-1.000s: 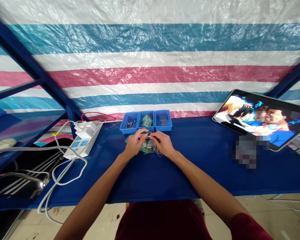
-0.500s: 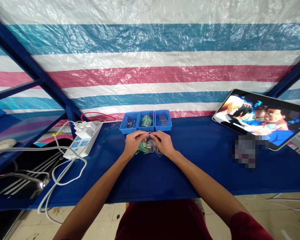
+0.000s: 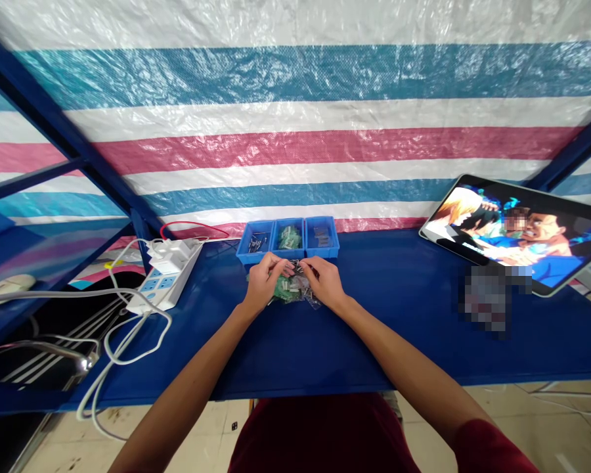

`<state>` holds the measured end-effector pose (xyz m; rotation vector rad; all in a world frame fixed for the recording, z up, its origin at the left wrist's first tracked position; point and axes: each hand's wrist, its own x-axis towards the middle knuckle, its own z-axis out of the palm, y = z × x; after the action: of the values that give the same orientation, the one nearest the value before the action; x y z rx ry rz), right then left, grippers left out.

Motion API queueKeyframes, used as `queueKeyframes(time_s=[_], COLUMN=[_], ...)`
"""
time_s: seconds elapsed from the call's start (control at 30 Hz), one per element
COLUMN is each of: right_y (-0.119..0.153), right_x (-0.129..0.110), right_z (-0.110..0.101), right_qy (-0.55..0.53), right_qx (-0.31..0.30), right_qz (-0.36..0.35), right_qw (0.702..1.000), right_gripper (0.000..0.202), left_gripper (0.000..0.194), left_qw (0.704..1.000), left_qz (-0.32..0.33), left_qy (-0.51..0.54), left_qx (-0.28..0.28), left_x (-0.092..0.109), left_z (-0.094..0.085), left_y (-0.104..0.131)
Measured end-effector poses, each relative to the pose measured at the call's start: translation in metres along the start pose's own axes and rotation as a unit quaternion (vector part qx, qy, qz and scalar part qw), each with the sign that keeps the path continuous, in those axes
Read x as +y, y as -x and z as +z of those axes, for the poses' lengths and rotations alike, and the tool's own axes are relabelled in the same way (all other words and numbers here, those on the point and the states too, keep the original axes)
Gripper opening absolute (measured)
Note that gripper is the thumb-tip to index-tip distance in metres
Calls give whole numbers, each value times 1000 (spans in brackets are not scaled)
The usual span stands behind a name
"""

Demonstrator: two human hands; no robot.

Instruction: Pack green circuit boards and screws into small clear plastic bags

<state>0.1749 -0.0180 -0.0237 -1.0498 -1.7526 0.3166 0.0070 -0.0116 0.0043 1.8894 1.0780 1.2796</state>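
Note:
My left hand (image 3: 266,279) and my right hand (image 3: 324,279) face each other over a small heap of parts on the blue table. Both have their fingers pinched, with small dark and shiny metal bits at the tips, too small to name. Under them lie green plastic packets (image 3: 285,289) and clear plastic packets (image 3: 308,294). Just behind stand three blue bins: the left bin (image 3: 243,253) has metal pins in it, the middle bin (image 3: 288,254) green packets, the right bin (image 3: 322,252) clear pieces.
A white power strip (image 3: 170,286) with plugs and looping white cables (image 3: 111,355) lies at the left. On the right leans a tablet (image 3: 517,230), a blurred-out item in front of it. A striped plastic sheet (image 3: 295,144) hangs behind the blue table (image 3: 300,355).
My fingertips have drawn slightly apart, and the left fingers have lifted a little. The bins and the packets stay where they were.

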Motion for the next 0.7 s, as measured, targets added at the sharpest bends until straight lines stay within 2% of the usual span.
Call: queueKeyframes(time_s=[0.27, 0.4, 0.5, 0.7], right_y=[0, 0, 0, 1], right_x=[-1, 0, 1, 0], right_z=[0, 0, 0, 1], right_qy=[0, -4, 0, -4], right_qx=[10, 15, 14, -35], right_qz=[6, 2, 3, -24], right_qw=[1000, 1000, 1000, 999], right_gripper=[31, 30, 31, 28], left_gripper=[27, 26, 24, 22], left_qw=[989, 981, 984, 994], left_qz=[66, 104, 87, 25], left_qy=[-131, -162, -147, -59], left_qx=[13, 22, 41, 87], left_x=[-1, -3, -6, -10], left_z=[-7, -6, -5, -1], left_y=[-3, -4, -4, -2])
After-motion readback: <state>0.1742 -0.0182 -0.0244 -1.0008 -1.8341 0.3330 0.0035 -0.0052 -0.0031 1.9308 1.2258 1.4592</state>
